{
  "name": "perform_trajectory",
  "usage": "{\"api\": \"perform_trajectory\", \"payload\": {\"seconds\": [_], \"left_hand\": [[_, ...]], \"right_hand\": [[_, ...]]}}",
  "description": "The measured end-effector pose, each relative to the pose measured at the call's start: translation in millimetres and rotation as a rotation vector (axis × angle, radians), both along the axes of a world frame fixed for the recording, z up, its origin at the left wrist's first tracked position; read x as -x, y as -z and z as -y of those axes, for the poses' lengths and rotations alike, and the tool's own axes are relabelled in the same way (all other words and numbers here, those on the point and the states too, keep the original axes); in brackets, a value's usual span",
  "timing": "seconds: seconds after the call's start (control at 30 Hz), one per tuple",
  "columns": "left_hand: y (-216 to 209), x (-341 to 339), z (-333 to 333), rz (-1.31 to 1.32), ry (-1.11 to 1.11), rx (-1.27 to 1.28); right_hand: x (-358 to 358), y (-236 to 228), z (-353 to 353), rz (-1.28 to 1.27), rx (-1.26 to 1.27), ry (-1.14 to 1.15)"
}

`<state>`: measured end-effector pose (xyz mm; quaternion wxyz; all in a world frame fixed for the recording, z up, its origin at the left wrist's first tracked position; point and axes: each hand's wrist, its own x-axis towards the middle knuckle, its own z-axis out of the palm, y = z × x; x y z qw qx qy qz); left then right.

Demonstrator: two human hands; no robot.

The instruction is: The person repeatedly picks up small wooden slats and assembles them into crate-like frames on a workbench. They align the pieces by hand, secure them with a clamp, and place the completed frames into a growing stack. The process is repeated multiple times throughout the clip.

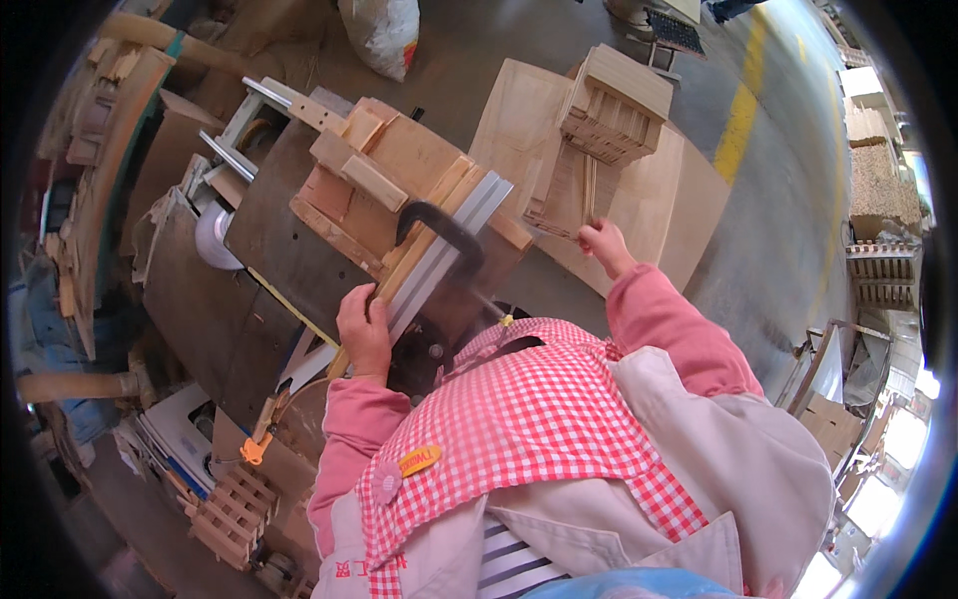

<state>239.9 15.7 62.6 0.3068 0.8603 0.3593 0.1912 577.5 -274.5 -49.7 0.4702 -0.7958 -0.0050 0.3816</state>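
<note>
My left hand [364, 331] lies against the near end of the wooden fence, beside its metal rail [439, 262]. The fingers are extended, and I see nothing gripped in them. A black clamp [442, 228] straddles the rail and the wooden boards [407, 150] of the machine table. Over to the right, my right hand [606, 248] is closed in a pinch at the near end of a thin wooden strip [589, 192]. That strip lies beside a stack of small wooden slats [611, 115] on a large pale board [654, 205].
The dark machine table [289, 215] carries a yellow measuring tape [289, 304] and a white roll [215, 238]. A white sack [384, 35] sits on the floor at the back. Wood stacks [883, 185] line the far right, beyond a yellow floor line [740, 120]. A slatted wooden piece [232, 517] is at lower left.
</note>
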Motion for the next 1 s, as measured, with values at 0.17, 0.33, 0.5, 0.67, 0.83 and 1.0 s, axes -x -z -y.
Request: {"api": "perform_trajectory", "payload": {"seconds": [0.17, 0.33, 0.5, 0.67, 0.83, 1.0], "left_hand": [[-38.4, -46.3, 11.2, 0.388, 0.011, 0.451], [-70.6, -114.9, 67.5, 0.679, 0.111, 1.210], [-74.6, -107.9, 61.4, 0.770, -0.108, 1.411], [-68.2, -71.2, 49.4, 0.895, -0.138, 1.506], [-65.2, -48.4, 52.1, 0.941, -0.233, 1.500], [-61.3, -36.6, 57.3, 0.944, -0.273, 1.515]], "right_hand": [[32.3, -90.5, -1.8, 0.329, -0.203, -0.154], [81.3, -178.8, -78.9, 0.570, -0.241, -0.601], [101.4, -205.9, -115.7, 0.693, -0.381, -0.938], [-40.7, -165.3, -104.7, 1.104, -0.048, -0.510], [-161.1, -132.8, -62.1, 1.334, 0.405, -0.315], [-181.7, -114.2, -55.3, 1.391, 0.600, -0.347]]}}
